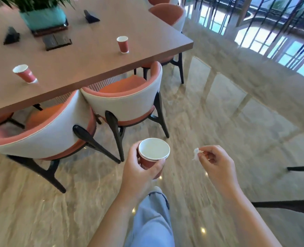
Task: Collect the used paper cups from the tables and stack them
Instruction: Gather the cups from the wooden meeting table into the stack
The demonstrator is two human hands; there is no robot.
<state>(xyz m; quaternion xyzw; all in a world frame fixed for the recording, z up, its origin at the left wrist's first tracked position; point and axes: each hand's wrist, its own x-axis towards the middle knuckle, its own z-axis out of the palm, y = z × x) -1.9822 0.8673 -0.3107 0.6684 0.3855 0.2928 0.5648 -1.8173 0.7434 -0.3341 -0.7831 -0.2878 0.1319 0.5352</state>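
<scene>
two red paper cups stand on the bench [94,65], open end up and well apart. the far cup [122,44] is near the corner. the near cup [25,73] is close to the edge on my side. no one has picked them up yet.

my left hand [140,173] is closed round the cup in my hand [154,157], with fingers and thumb wrapped about its red side. i hold it over the floor [236,122] with its mouth up. i think that is so no drops fall out and so another cup can slide in. i seem to see two rims at the top, so it may be one cup inside another, but i can't be sure.

my right hand [215,161] pinches a small white scrap [196,154] between thumb and fingertips. i can't tell what the scrap is. that hand is busy, so i guess the scrap must go somewhere, maybe into the cup, before it can grab more.

two chairs [124,100] are pushed in under the bench, between me and the cups. i think i will have to lean over their backs to reach. my leg [151,220] is out in front, so i guess i am walking that way.
</scene>
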